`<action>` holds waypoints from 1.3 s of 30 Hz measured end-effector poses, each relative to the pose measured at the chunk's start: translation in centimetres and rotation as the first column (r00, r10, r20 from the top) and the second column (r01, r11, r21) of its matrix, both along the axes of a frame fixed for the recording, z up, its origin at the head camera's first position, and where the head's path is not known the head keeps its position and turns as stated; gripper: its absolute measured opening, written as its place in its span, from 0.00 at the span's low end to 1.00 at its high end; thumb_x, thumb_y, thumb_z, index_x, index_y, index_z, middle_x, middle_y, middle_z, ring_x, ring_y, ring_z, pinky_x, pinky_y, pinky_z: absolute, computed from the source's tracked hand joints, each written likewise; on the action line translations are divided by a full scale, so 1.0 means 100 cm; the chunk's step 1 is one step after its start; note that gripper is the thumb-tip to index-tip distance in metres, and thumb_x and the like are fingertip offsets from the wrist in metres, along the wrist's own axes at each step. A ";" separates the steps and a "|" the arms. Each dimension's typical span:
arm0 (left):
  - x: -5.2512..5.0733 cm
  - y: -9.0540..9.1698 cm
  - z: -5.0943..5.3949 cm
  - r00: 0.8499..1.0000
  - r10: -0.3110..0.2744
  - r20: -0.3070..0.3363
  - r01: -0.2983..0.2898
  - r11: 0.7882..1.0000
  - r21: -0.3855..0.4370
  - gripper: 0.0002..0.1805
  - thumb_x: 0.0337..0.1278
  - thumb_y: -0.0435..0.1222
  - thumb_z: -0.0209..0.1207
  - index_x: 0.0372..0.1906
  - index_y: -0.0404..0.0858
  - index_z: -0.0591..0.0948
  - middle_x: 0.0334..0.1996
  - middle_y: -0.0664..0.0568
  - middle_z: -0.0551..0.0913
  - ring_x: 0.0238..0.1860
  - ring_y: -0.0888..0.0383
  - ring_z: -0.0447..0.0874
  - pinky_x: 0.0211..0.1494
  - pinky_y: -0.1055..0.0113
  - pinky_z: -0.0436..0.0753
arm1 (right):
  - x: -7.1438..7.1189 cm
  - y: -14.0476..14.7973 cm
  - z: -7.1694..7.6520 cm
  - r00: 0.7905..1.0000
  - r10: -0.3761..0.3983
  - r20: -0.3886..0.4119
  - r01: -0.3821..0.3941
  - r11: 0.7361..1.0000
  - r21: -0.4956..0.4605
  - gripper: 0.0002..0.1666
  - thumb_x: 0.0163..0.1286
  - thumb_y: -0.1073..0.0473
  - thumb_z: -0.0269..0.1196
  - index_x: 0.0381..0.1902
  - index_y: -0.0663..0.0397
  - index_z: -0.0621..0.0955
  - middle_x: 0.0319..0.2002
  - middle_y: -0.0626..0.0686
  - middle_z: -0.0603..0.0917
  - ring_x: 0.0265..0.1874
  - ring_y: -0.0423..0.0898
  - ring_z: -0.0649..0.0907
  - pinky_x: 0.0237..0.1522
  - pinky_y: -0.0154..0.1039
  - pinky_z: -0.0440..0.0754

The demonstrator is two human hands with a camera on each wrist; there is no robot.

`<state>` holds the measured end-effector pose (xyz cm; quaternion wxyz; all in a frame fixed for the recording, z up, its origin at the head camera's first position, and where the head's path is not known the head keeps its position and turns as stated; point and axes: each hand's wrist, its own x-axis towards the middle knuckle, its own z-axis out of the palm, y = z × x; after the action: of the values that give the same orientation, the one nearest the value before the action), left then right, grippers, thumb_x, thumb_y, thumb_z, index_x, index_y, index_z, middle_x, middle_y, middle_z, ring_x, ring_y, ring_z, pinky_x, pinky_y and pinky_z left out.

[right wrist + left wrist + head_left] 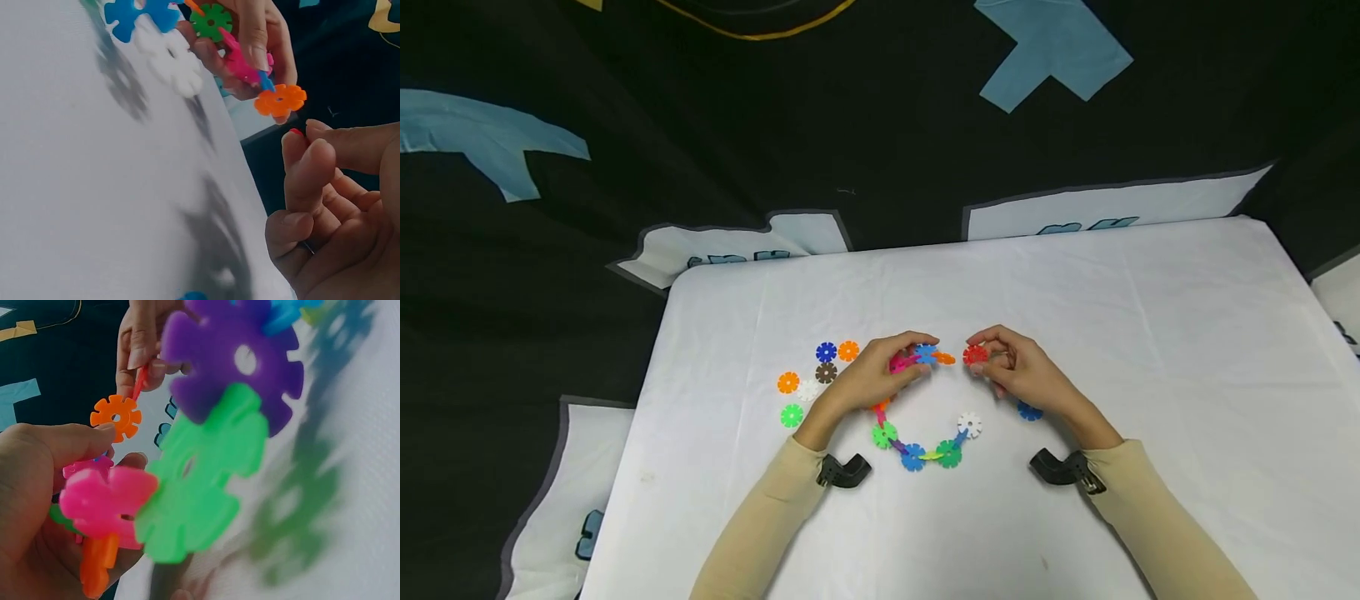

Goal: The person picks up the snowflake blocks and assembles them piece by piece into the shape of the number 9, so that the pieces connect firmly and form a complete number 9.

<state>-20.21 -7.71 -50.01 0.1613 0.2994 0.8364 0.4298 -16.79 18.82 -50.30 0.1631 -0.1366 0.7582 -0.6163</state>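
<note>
My left hand (pixel 880 371) pinches a chain of notched plastic discs near one end, at a blue disc (pixel 926 353). Beyond the fingertips an orange disc (pixel 116 418) forms that end. From the hand the chain curves round through a pink disc (pixel 106 500), a green disc (pixel 194 475) and a purple disc (pixel 234 356) to a white disc (pixel 970 425) at its other end. A red disc (pixel 976 355) is pinched between thumb and fingers of my right hand (pixel 1026 371). In the head view a small gap separates red from orange.
Left of the left hand lie several loose discs, among them a dark blue one (pixel 826 352), a brown one (pixel 826 372) and a light green one (pixel 792 415). Another blue disc (pixel 1030 411) lies under the right wrist. A white cloth (pixel 1187 333) covers the table.
</note>
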 end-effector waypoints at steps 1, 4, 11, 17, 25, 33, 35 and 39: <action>0.000 0.000 0.001 1.000 0.002 -0.002 -0.002 1.000 -0.002 0.20 0.66 0.41 0.60 0.62 0.46 0.77 0.43 0.58 0.81 0.41 0.59 0.74 0.50 0.63 0.77 | 0.001 -0.001 0.000 1.000 -0.005 0.007 0.005 1.000 -0.001 0.22 0.69 0.66 0.62 0.58 0.66 0.72 0.31 0.69 0.78 0.14 0.53 0.75 0.17 0.37 0.73; 0.000 0.001 0.002 1.000 0.001 0.002 -0.001 1.000 0.000 0.20 0.66 0.41 0.60 0.61 0.45 0.77 0.34 0.56 0.77 0.35 0.59 0.72 0.42 0.66 0.75 | 0.002 -0.003 -0.001 1.000 -0.006 0.017 0.006 1.000 -0.004 0.22 0.68 0.66 0.63 0.58 0.66 0.72 0.29 0.69 0.77 0.16 0.53 0.76 0.18 0.36 0.74; 0.001 0.002 0.003 0.999 0.006 0.035 -0.007 1.000 0.022 0.20 0.66 0.42 0.60 0.61 0.43 0.77 0.26 0.55 0.76 0.23 0.60 0.74 0.32 0.69 0.76 | 0.002 -0.008 -0.004 1.000 -0.006 0.004 0.007 0.999 -0.038 0.24 0.67 0.65 0.65 0.58 0.68 0.73 0.29 0.69 0.77 0.19 0.54 0.77 0.22 0.36 0.78; 0.002 0.003 0.003 0.997 0.015 0.073 -0.018 0.998 0.052 0.21 0.66 0.42 0.60 0.62 0.44 0.76 0.25 0.54 0.79 0.22 0.59 0.77 0.31 0.68 0.78 | 0.003 -0.008 -0.001 1.000 -0.028 -0.003 0.028 0.996 -0.084 0.24 0.67 0.68 0.63 0.59 0.69 0.72 0.32 0.72 0.78 0.20 0.55 0.77 0.23 0.37 0.78; 0.004 0.004 0.005 0.993 0.018 0.115 -0.029 0.995 0.100 0.21 0.66 0.42 0.61 0.61 0.43 0.76 0.25 0.50 0.81 0.22 0.56 0.78 0.28 0.67 0.80 | 0.004 -0.009 -0.001 1.000 -0.025 -0.015 0.024 0.998 -0.054 0.24 0.66 0.64 0.65 0.58 0.66 0.75 0.28 0.70 0.77 0.20 0.56 0.76 0.24 0.38 0.77; 0.005 0.006 0.002 0.971 0.054 0.235 -0.098 0.979 0.178 0.20 0.68 0.46 0.58 0.56 0.37 0.77 0.36 0.44 0.88 0.22 0.43 0.80 0.22 0.58 0.81 | 0.007 -0.011 0.000 1.000 0.015 -0.027 -0.017 0.997 -0.075 0.21 0.66 0.72 0.61 0.57 0.68 0.75 0.30 0.70 0.78 0.21 0.57 0.76 0.24 0.38 0.77; 0.005 0.006 0.003 0.966 0.055 0.254 -0.106 0.976 0.192 0.20 0.68 0.45 0.58 0.54 0.35 0.76 0.37 0.42 0.88 0.23 0.43 0.81 0.23 0.57 0.81 | 0.007 -0.012 0.001 0.999 0.022 -0.027 -0.024 0.996 -0.082 0.21 0.66 0.73 0.62 0.57 0.69 0.75 0.30 0.71 0.79 0.21 0.58 0.76 0.24 0.39 0.78; 0.005 0.006 0.005 0.962 0.067 0.264 -0.125 0.970 0.210 0.19 0.68 0.43 0.58 0.54 0.34 0.76 0.37 0.41 0.88 0.24 0.43 0.82 0.23 0.55 0.81 | 0.008 -0.012 0.001 0.999 0.034 -0.036 -0.037 0.995 -0.089 0.21 0.66 0.73 0.61 0.57 0.70 0.75 0.30 0.71 0.79 0.21 0.58 0.76 0.24 0.39 0.78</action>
<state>-19.75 -7.06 -49.53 0.2115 0.2167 0.7684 0.5639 -16.02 17.59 -50.23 0.1547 -0.1679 0.7300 -0.6442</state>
